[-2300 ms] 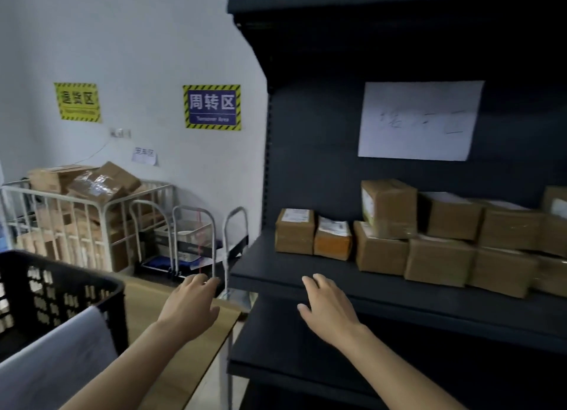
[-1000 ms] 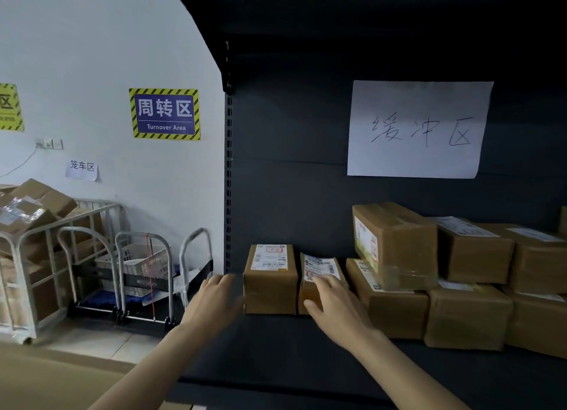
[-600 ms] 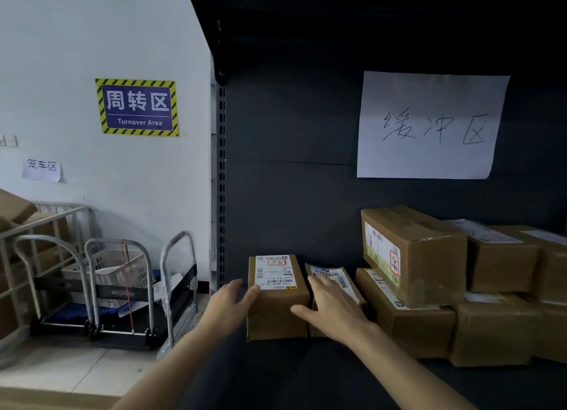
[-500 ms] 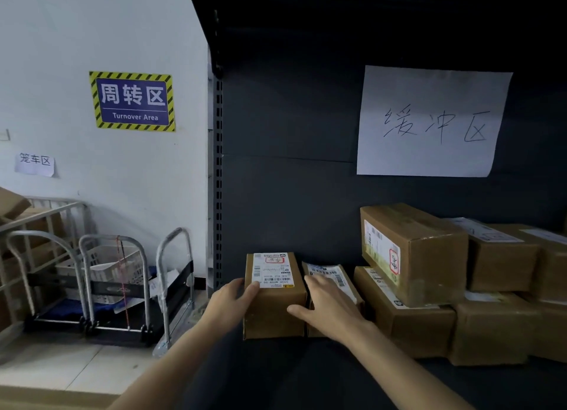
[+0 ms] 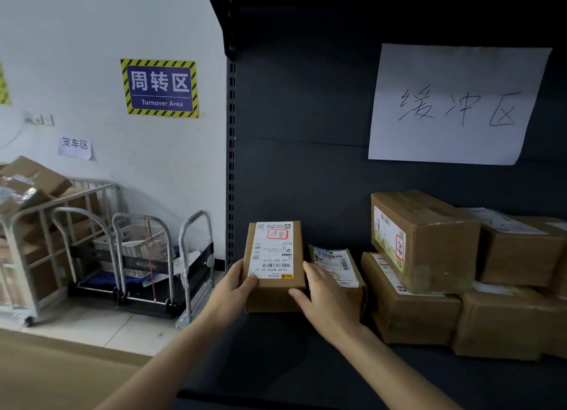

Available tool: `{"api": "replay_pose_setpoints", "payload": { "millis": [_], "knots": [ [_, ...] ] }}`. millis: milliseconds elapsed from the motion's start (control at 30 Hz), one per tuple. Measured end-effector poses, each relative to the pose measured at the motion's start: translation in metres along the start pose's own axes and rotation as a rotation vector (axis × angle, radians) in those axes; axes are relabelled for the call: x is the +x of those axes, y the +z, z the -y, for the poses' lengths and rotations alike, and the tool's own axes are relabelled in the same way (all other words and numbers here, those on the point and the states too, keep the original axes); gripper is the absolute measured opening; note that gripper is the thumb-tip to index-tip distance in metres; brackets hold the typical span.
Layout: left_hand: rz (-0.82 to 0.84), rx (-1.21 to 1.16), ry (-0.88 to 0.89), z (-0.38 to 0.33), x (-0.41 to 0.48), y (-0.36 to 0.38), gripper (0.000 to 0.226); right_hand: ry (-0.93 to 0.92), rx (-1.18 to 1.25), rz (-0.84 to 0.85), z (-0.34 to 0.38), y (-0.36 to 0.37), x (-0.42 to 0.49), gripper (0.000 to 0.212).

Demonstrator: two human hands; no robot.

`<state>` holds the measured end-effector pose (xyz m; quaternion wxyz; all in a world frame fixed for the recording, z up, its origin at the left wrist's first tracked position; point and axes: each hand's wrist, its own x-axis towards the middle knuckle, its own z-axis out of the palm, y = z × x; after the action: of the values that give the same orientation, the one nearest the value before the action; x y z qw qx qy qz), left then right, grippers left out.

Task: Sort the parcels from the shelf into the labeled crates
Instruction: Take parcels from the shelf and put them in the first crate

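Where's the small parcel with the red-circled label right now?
Head view: the small parcel is at the left end of the dark shelf, held between the left hand and right hand, just left of a flatter parcel.

Left side is evenly lit by soft diffuse light; white wall point(image 5: 92, 26) is rendered bright. Shelf point(image 5: 291, 170) interior is left dim, its top crushed to near black. Paper sign point(image 5: 454, 102) and the label on the parcel point(image 5: 274, 256) are kept readable. Faint sheen is seen on the tape of the upper box point(image 5: 429, 241). Straight lines are bowed toward the frame edges. Far-left cartons point(image 5: 30, 176) are slightly softened.
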<state>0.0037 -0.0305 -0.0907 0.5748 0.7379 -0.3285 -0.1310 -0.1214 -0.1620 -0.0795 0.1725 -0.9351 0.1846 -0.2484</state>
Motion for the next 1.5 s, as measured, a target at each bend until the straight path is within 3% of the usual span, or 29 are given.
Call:
{"api": "replay_pose_setpoints", "payload": {
  "millis": [200,333,567,667,833,900,1000,1100,1267,1400,1500],
  "knots": [
    [-0.093,0.116,0.111,0.008,-0.040,-0.002,0.057,-0.043,0.200,-0.051,0.004,0.011,-0.025,0.054],
    [-0.144,0.226,0.157,0.013,-0.059,-0.003,0.056,-0.011,0.265,-0.045,0.003,0.023,-0.036,0.055],
    [-0.141,0.275,0.067,0.015,-0.066,-0.004,0.052,0.027,0.290,0.031,-0.003,0.032,-0.038,0.054],
    [-0.181,0.335,0.059,0.012,-0.064,-0.006,0.063,0.017,0.275,0.055,-0.008,0.032,-0.040,0.056],
    [-0.410,0.569,0.309,-0.022,-0.046,-0.018,0.084,0.040,0.261,0.130,-0.019,0.029,-0.041,0.053],
    [-0.358,0.765,0.411,-0.039,-0.033,-0.019,0.081,0.054,0.236,0.180,-0.020,0.029,-0.040,0.051],
    [-0.210,0.945,0.398,-0.051,-0.022,-0.018,0.067,0.050,0.221,0.205,-0.018,0.030,-0.038,0.046],
    [-0.209,0.855,0.331,-0.042,-0.025,-0.027,0.062,0.058,0.283,0.202,-0.014,0.032,-0.035,0.038],
    [-0.326,0.647,0.230,-0.032,-0.036,-0.054,0.058,0.100,0.400,0.235,-0.002,0.034,-0.023,0.043],
    [-0.415,0.512,0.182,-0.015,-0.045,-0.059,0.051,0.104,0.520,0.152,0.015,0.031,-0.009,0.030],
    [-0.397,0.392,0.100,0.003,-0.050,-0.049,0.038,0.117,0.482,0.043,0.016,0.019,0.001,0.046]
  ]
}}
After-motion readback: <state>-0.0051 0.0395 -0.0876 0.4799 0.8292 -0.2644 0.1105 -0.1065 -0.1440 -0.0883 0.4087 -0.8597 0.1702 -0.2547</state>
